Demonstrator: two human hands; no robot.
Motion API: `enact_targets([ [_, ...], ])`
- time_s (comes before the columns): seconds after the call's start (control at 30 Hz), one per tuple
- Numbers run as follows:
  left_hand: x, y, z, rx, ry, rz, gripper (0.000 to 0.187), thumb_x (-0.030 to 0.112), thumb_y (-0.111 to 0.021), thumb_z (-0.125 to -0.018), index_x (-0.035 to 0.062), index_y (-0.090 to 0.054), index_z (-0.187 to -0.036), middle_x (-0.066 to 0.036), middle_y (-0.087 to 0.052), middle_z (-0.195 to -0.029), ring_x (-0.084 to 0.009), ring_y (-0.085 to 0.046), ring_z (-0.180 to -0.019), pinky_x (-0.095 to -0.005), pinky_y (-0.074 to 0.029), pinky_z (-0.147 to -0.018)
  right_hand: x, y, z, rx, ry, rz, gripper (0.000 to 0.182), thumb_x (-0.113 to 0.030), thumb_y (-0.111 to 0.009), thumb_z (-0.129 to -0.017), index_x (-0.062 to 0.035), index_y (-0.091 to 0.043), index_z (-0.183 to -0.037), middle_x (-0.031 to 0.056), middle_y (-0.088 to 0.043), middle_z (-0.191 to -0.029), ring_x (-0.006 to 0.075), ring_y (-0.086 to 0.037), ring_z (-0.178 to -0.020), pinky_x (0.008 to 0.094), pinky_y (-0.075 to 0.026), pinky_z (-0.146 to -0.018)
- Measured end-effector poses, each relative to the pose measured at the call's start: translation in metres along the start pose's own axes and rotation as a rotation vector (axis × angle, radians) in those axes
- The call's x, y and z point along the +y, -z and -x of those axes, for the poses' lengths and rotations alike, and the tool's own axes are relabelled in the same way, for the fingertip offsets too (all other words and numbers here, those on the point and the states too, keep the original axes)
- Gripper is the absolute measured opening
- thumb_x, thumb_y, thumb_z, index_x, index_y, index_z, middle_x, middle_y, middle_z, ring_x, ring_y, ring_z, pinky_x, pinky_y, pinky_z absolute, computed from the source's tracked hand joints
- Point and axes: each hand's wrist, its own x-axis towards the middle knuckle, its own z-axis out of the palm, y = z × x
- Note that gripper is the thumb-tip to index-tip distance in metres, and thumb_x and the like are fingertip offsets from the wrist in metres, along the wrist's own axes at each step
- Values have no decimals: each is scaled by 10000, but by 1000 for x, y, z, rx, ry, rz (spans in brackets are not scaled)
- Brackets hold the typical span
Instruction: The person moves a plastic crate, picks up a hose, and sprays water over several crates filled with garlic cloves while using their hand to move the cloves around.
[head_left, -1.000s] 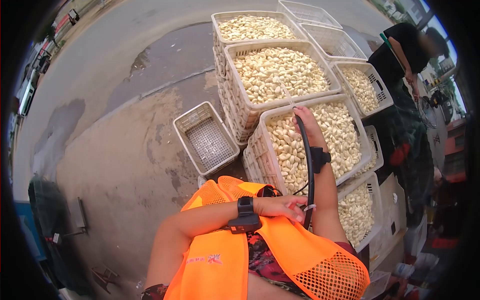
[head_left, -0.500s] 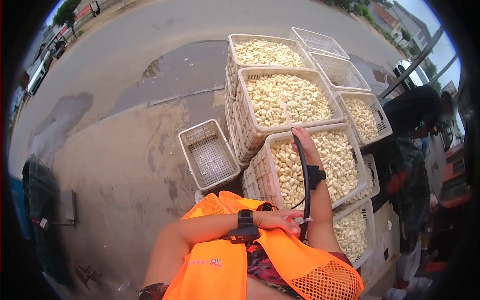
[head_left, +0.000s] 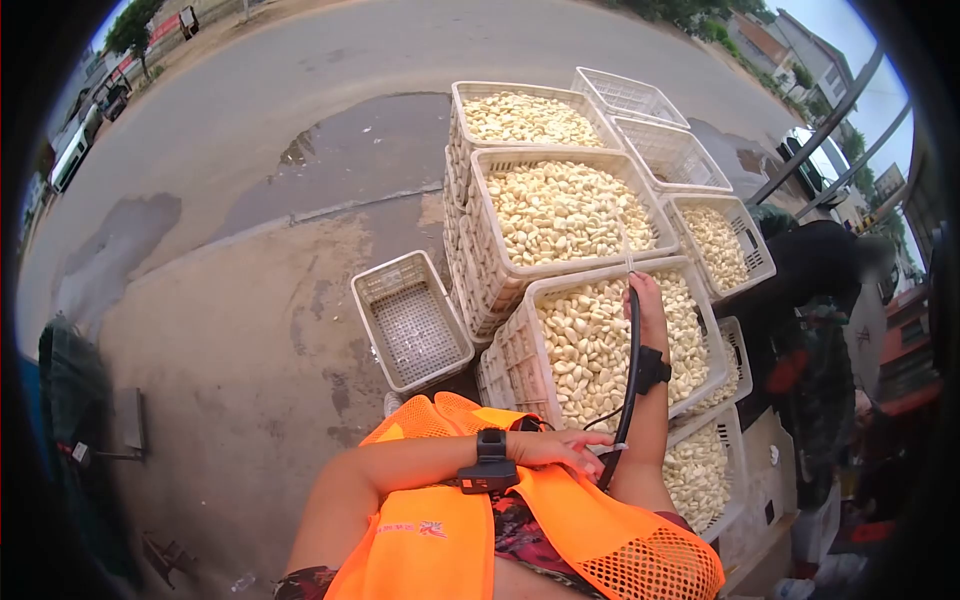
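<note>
My right hand (head_left: 648, 298) is closed around the upper end of a black hose (head_left: 630, 375), over a white crate (head_left: 535, 300) filled with pale peeled cloves that look like garlic. From the hose end a thin, clear streak like water reaches toward the filled crate behind it (head_left: 490, 215). Lower down, my left hand (head_left: 572, 450) has its fingers closed on the same hose, close to my orange vest. Both wrists carry black straps with small devices.
An empty white crate (head_left: 370, 320) stands on the concrete at the left. Another filled crate (head_left: 458, 110) is farther back, with two emptier crates behind. More filled crates line the right side, near a dark-clothed person (head_left: 820, 260). Wet patches mark the road.
My right hand and the hose end have shifted right in view, and the streak now falls farther right. The view has tilted slightly, so the stacked crates sit a little lower.
</note>
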Motion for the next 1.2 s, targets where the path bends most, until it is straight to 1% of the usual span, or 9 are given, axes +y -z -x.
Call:
enact_targets([
  [0.1,-3,4,-1,24,8,-8,783,211,-620,-869,-16,-125,-1433,-141,-563,-1159,-174,-556,-1044,-266,-449,-878,5,4,-7,51,11,-11,177,-229,-534,-915,-94,-496,-1024,-12,-511,-596,46,-422,-410,183,-336,-355],
  [0.27,-12,21,-6,41,19,-57,642,198,-600,-875,-30,-270,-1376,-127,-592,-1106,-150,-568,-1010,-257,-457,-857,18,-23,-16,-130,-25,-17,242,-205,-556,-897,-50,-492,-1071,19,-514,-623,70,-449,-445,196,-340,-369],
  [0.33,-13,26,-6,35,29,-112,476,201,-594,-876,-37,-438,-1257,-86,-617,-1046,-116,-576,-949,-244,-462,-819,20,-45,-11,-174,-83,-29,241,-206,-557,-898,-57,-494,-1075,11,-512,-647,65,-454,-473,194,-346,-386],
  [0.43,1,15,-1,84,28,-168,375,225,-603,-874,-40,-551,-1133,-51,-627,-1011,-93,-576,-900,-229,-460,-790,24,-71,-3,-263,-145,-73,195,-211,-543,-908,-73,-488,-1035,-1,-497,-653,62,-459,-507,190,-352,-404],
  [0.53,-1,16,-2,75,53,-193,327,250,-609,-875,-42,-609,-1024,-34,-634,-987,-76,-567,-875,-218,-454,-767,37,-86,-1,-352,-203,-124,189,-224,-540,-922,-88,-464,-1029,11,-506,-620,65,-427,-426,186,-322,-347],
  [0.67,4,13,0,26,132,-196,318,248,-616,-875,-44,-623,-1001,-35,-644,-962,-65,-568,-834,-208,-455,-727,44,-90,10,-357,-217,-89,195,-228,-532,-925,-81,-463,-1034,15,-514,-624,63,-435,-426,186,-338,-345],
  [0.83,0,7,-4,12,59,-191,246,219,-604,-888,-22,-613,-933,19,-619,-869,-33,-548,-747,-189,-432,-622,38,-53,20,-144,-160,-80,193,-223,-523,-926,-82,-473,-1047,11,-515,-611,65,-426,-410,181,-327,-349],
  [1.0,-8,10,-11,-73,11,-215,221,234,-594,-898,15,-577,-884,48,-558,-782,-22,-495,-700,-190,-405,-594,33,-9,19,-78,-117,-70,198,-224,-530,-919,-88,-477,-1054,8,-512,-598,61,-416,-394,182,-315,-343],
  [1.2,-1,4,-7,-8,42,-233,224,236,-587,-902,15,-574,-873,48,-553,-772,-22,-490,-696,-191,-404,-591,25,-39,22,-126,-107,-88,243,-189,-535,-908,-54,-471,-1100,11,-512,-623,65,-432,-458,195,-327,-387],
])
